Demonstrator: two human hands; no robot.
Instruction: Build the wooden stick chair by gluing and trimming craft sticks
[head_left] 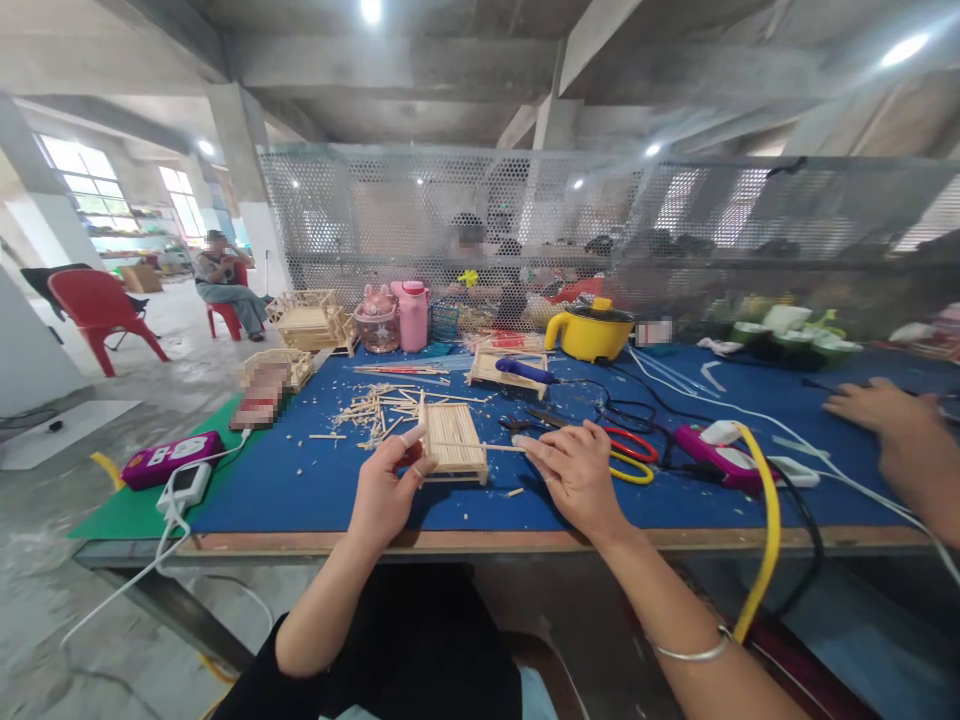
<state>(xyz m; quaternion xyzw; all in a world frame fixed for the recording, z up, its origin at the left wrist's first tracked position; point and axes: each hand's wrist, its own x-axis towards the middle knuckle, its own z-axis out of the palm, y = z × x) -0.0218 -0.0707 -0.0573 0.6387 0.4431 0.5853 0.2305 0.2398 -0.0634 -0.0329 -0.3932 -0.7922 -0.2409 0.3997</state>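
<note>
A small bed-like model made of thin wooden sticks [454, 430] sits on the blue mat in front of me. My left hand [390, 485] pinches its left edge, near an upright stick at the corner. Between the thumb and fingers of my right hand [574, 475] is a loose wooden stick [501, 448], which reaches left across the model's slatted top. Beside my right hand lie scissors with red and yellow handles [634, 470], partly hidden behind the hand. Short stick pieces [379, 408] are heaped behind the model.
A blue glue gun [517, 372] rests on another stick model [487, 365]. Behind are a yellow pot [592, 333] and a pink flask [411, 316]. Purple power strips [171, 460] and cables lie at both sides. Another person's hand [877, 405] reaches in at right.
</note>
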